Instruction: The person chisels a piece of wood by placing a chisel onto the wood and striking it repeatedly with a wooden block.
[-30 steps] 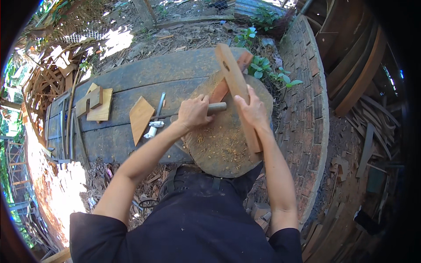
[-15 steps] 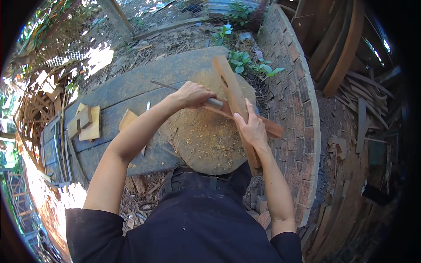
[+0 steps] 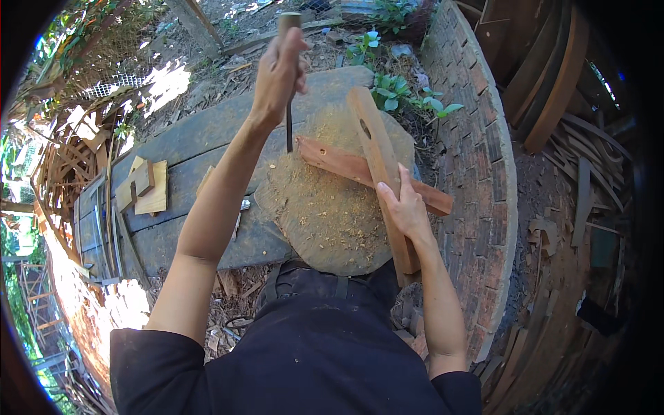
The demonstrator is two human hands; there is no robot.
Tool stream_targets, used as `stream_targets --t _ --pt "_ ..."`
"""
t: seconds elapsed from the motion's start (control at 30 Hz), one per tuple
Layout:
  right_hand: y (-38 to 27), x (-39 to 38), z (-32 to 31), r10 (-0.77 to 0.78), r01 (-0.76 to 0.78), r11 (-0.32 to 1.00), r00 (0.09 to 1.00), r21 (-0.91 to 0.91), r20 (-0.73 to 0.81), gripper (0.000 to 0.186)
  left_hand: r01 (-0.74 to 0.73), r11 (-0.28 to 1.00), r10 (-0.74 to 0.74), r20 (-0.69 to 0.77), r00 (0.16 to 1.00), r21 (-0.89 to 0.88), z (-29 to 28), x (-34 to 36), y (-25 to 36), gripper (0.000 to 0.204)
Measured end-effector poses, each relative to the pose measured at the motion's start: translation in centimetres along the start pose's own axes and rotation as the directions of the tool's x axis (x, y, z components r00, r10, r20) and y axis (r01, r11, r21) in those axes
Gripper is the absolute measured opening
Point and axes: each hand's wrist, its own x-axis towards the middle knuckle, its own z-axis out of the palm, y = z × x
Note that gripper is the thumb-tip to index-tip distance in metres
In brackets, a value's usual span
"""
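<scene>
My left hand (image 3: 278,72) is raised over the far part of the round wooden block (image 3: 325,242), gripping a chisel (image 3: 289,131) held upright. Its handle points up and its thin dark blade points down, just beyond the end of a reddish wooden bar (image 3: 335,160). That bar, with a small hole near its left end, lies on the block. Across it rests a long brown wooden beam (image 3: 377,142) with an oval slot. My right hand (image 3: 407,211) is wrapped round the beam's nearer half, thumb on top. Wood chips and dust cover the block.
Dark planks (image 3: 187,180) form a bench under the block. To the left lie a notched wood piece (image 3: 135,185) and a pale board (image 3: 153,194). A low brick wall (image 3: 477,173) stands close on the right, with green plants (image 3: 391,93) beyond the block.
My left hand has lifted up and away from the bars, and the chisel has turned from lying sideways to upright, blade down. My right hand stays on the beam.
</scene>
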Motion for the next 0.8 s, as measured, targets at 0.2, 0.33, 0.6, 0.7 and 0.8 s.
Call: stream_targets --t 0.2,0.33,0.6,0.7,0.8 --pt "-0.1 0.0 0.4 -0.019 0.019 1.0 1.0 -0.02 -0.023 0.067 -0.329 0.93 0.249 -0.376 0.893 -0.166 1.3 -1.1 -3.6 0.033" --pt "-0.4 -0.2 0.4 -0.025 0.024 0.999 0.999 -0.043 -0.02 0.066 -0.415 0.901 0.307 -0.491 0.815 -0.126 1.8 -1.6 -4.7 0.032" --pt "-1.2 -0.6 0.5 0.008 -0.01 0.993 1.0 -0.116 -0.015 0.067 -0.41 0.912 0.33 -0.61 0.72 0.009 2.3 -2.1 -6.6 0.032" --pt "-1.1 -0.5 0.6 -0.001 -0.002 0.993 1.0 -0.122 -0.031 0.066 -0.439 0.875 0.471 -0.557 0.684 0.202 3.0 -2.4 -7.5 0.029" --pt "-1.1 -0.5 0.6 -0.017 0.014 0.997 0.999 -0.082 -0.043 0.067 -0.475 0.832 0.555 -0.48 0.68 0.288 4.8 -3.2 -7.0 0.026"
